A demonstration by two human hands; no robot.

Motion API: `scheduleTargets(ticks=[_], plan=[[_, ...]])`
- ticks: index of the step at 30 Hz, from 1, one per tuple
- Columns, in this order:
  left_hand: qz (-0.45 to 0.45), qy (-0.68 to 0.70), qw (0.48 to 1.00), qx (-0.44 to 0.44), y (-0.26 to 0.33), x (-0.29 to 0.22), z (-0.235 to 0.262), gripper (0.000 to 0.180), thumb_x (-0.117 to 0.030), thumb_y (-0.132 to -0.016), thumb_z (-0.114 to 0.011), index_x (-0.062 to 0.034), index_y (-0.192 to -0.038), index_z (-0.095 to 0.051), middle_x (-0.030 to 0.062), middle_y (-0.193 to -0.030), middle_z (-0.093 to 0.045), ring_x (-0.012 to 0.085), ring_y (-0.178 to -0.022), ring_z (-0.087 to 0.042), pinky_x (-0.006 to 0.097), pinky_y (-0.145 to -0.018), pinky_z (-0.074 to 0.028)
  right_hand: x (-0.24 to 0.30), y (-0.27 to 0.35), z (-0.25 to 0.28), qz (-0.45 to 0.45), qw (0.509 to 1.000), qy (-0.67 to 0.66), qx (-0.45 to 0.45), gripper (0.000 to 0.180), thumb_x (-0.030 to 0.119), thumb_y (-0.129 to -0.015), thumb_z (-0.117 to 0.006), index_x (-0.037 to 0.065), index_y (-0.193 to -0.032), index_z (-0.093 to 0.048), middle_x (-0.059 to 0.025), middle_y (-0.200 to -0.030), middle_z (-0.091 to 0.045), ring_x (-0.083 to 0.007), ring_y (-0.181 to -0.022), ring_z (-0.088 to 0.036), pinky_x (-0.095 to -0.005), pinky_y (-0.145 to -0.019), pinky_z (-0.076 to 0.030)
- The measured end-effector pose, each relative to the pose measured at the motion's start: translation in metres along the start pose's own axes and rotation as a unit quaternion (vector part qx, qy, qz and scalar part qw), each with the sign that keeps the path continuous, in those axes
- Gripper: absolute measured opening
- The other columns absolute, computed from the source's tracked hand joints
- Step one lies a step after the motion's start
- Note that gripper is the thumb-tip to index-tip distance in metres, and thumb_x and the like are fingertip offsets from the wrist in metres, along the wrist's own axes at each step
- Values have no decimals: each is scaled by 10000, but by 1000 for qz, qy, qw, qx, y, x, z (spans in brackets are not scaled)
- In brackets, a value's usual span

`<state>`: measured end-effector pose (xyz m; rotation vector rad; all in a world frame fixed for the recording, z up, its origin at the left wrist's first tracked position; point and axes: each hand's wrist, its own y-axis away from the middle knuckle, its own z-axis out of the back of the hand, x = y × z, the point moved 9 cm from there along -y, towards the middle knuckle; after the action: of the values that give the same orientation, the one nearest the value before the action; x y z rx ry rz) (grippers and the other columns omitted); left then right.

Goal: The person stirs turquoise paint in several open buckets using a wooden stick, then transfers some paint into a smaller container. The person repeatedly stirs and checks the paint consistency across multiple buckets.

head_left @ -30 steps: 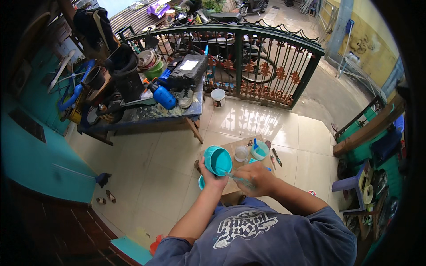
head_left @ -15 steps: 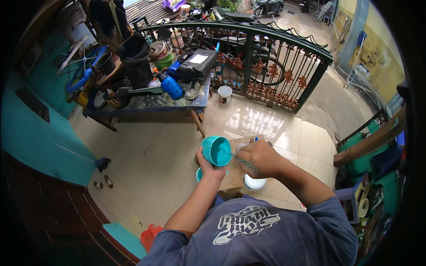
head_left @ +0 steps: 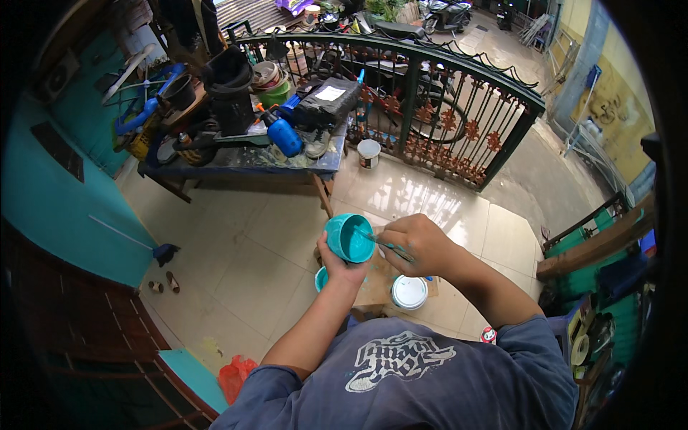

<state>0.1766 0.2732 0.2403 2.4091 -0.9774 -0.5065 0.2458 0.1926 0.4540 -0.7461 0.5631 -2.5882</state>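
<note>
My left hand (head_left: 345,268) cups a round turquoise pot (head_left: 337,238), which is tipped so its mouth faces right. My right hand (head_left: 417,242) grips a paint-smeared paintbrush (head_left: 390,247), its tip reaching inside the pot against the turquoise inner wall. Under both hands lies a brown board (head_left: 374,288). On its right part stands a white round tub (head_left: 410,292). A second turquoise container (head_left: 321,278) is partly hidden behind my left wrist.
Ahead on the left, a cluttered table (head_left: 331,156) bears a blue spray bottle (head_left: 284,138) and black buckets. A white bucket (head_left: 368,153) stands on the tiles by the metal gate (head_left: 459,107). Sandals (head_left: 173,282) and an orange-red bag (head_left: 235,378) lie on the left.
The paintbrush has moved left, from the pot's rim to inside its mouth. My right hand has risen slightly. My left hand keeps its hold on the pot.
</note>
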Motion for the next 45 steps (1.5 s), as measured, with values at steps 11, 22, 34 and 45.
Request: scheduleTargets(ticks=[11, 22, 34, 45], plan=[[-17, 9, 998, -67, -6, 6, 18, 547, -593, -890, -447, -161, -1174, -627, 89, -1246, -615, 297, -1188, -546, 481, -1053, -415, -9, -2, -4, -9, 999, -2, 48, 133, 53, -735, -694, 15, -862, -693, -157, -746, -665, -342, -641, -654, -407, -581, -521], [-21, 22, 998, -50, -2, 0, 14, 552, -596, -907, -432, -178, -1229, -594, 64, -1274, -593, 276, -1184, -541, 471, -1023, -427, -11, -8, -8, -12, 995, -97, 33, 132, 66, -723, -690, 18, -846, -692, -149, -726, -661, -340, -636, -654, -406, -582, -525], [-39, 34, 997, -52, 0, -6, 23, 572, -605, -889, -446, -183, -1252, -580, 54, -1280, -592, 275, -1156, -549, 460, -991, -435, -4, -20, -15, 5, 992, -124, 40, 151, 61, -707, -692, 13, -850, -700, -156, -738, -664, -347, -634, -647, -416, -587, -519], [-35, 38, 998, -40, 12, -14, 23, 579, -621, -870, -465, -205, -1257, -581, 68, -1276, -593, 282, -1173, -540, 486, -994, -426, 3, -32, -15, 17, 984, -172, 31, 159, 59, -710, -693, 14, -863, -698, -161, -757, -671, -347, -657, -653, -415, -606, -519]])
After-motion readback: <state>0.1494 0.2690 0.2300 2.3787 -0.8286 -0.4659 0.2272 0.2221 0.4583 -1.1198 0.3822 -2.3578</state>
